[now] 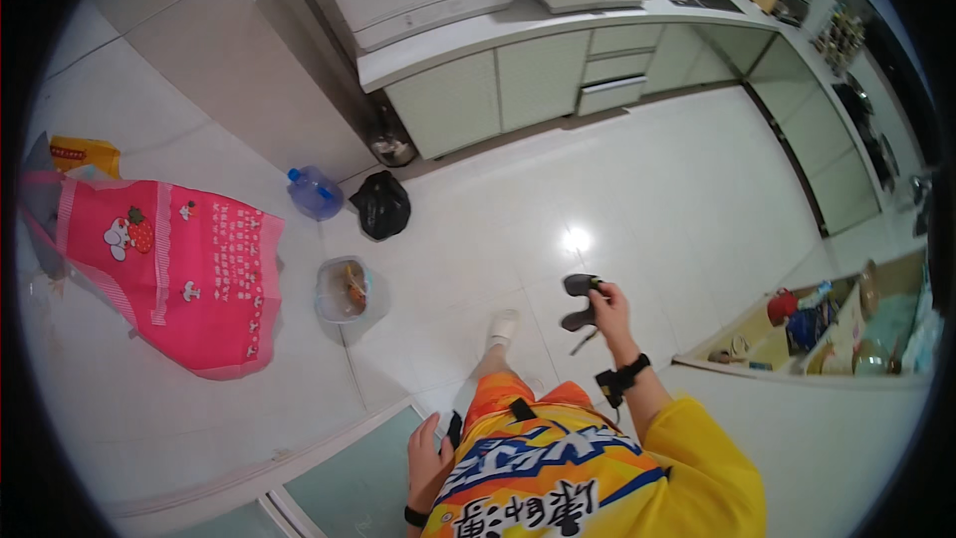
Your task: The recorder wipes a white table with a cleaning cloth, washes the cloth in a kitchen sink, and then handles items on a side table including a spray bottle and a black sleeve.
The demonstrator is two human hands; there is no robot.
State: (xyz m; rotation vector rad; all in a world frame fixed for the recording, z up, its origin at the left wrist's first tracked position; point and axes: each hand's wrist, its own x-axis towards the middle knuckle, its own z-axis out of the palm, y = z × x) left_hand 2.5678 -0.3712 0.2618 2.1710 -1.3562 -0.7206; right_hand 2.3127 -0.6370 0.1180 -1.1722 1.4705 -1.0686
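Observation:
My right hand grips a dark grey, two-lobed item over the tiled floor; a thin dark strip hangs below it, and its exact kind is unclear. A black strap with a small device is around my right wrist. Low at my left side, my left hand rests beside the printed yellow-and-orange shirt. A small black piece shows at its fingers, and I cannot tell whether the hand holds it. My left wrist wears a black band.
A pink apron hangs at the left. Near the wall stand a blue water jug, a black plastic bag and a plastic bin with refuse. Cabinets run along the back; an open drawer with containers juts out at right.

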